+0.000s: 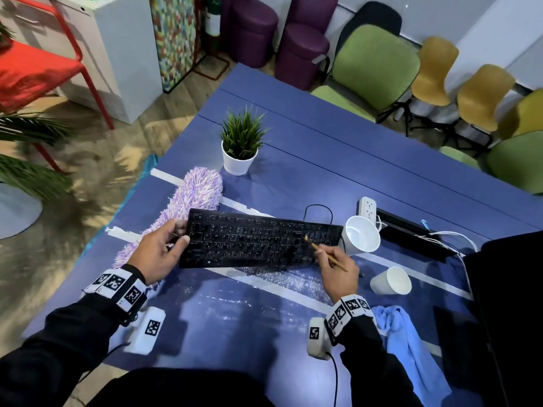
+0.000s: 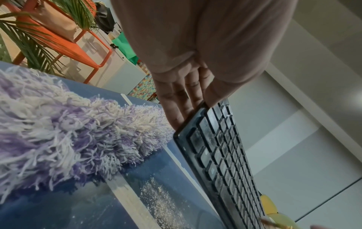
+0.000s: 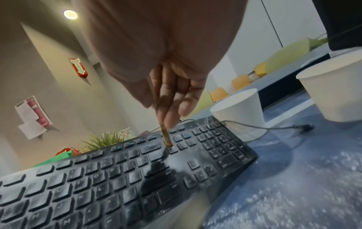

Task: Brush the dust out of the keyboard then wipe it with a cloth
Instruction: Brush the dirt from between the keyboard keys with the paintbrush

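A dusty black keyboard (image 1: 258,240) (image 2: 225,155) (image 3: 117,178) is tilted up off the blue table (image 1: 293,171). My left hand (image 1: 164,248) (image 2: 186,96) grips its left end, thumb on the keys and fingers behind. My right hand (image 1: 335,265) (image 3: 172,93) pinches a thin wooden brush (image 1: 323,252) (image 3: 166,137), whose tip touches the keys left of the number pad. A light blue cloth (image 1: 408,339) lies crumpled on the table near my right wrist. White dust (image 1: 282,279) (image 2: 160,201) is scattered on the table under the keyboard.
A purple fluffy duster (image 1: 188,207) (image 2: 68,131) lies left of the keyboard. Two white paper cups (image 1: 363,235) (image 1: 390,282) lie tipped at the right, by a power strip (image 1: 367,207) and a black bar. A potted plant (image 1: 241,142) stands behind.
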Demonstrator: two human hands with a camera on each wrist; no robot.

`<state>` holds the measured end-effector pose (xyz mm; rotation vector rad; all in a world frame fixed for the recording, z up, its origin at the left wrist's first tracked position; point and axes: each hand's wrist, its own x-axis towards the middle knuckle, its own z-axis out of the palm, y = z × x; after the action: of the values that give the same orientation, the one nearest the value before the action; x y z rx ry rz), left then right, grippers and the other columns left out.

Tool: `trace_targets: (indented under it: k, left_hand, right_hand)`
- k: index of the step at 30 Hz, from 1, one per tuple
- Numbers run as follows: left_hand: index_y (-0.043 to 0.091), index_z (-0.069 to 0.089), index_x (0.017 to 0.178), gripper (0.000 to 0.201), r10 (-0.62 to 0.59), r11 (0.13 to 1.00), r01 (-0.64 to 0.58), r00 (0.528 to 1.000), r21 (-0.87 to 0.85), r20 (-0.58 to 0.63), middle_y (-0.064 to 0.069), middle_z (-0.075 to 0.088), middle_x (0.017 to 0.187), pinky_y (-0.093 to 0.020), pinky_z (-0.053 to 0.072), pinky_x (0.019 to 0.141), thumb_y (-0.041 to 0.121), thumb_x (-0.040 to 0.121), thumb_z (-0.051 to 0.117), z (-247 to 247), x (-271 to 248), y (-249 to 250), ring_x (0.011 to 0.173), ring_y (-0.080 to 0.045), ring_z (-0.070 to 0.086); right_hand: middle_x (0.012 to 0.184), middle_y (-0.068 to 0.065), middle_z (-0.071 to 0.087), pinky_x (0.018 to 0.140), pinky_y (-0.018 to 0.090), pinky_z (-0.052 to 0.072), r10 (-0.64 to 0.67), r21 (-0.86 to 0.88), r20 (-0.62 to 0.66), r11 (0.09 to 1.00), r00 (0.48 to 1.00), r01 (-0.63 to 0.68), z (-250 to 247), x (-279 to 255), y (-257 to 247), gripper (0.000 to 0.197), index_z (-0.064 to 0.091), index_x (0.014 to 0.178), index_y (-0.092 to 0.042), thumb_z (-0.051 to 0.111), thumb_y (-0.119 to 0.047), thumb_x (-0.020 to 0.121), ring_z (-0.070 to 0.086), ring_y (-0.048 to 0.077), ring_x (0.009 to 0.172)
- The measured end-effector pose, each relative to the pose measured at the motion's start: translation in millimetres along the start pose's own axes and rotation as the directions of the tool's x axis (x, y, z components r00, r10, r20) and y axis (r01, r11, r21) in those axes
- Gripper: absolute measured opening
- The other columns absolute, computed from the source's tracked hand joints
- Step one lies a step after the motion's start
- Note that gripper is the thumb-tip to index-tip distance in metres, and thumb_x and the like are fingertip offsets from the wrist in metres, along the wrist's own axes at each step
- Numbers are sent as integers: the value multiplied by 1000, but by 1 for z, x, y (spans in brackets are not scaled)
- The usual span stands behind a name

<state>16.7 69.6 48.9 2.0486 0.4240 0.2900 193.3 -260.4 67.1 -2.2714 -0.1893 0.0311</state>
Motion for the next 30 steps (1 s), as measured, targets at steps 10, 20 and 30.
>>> trace_targets:
  k: [10,20,30]
  left_hand:
    - [51,51,100,40,19,999,-20,1000,-31,-14,22,60,104,-3,40,80,12,91,55,-1,-1,6,89,5,61]
    - [48,53,100,38,6,998,-7,1000,-57,-17,18,60,104,-3,41,79,12,91,56,1,1,1,86,9,60]
    - [35,55,101,28,-17,999,15,999,-49,-28,-4,67,98,-5,41,80,10,90,57,3,3,-3,87,8,61]
  right_hand:
    - [75,-13,70,71,21,55,0,5,12,1000,1000,0,10,0,4,11,72,83,-24,65,-17,88,67,6,71]
    - [77,1,73,74,29,55,105,-135,108,987,989,-90,2,11,15,11,71,81,-19,64,-14,87,69,17,74]
    - [78,-2,73,79,34,57,159,-82,119,985,980,-150,-3,11,24,14,71,82,-25,65,-14,87,70,17,78]
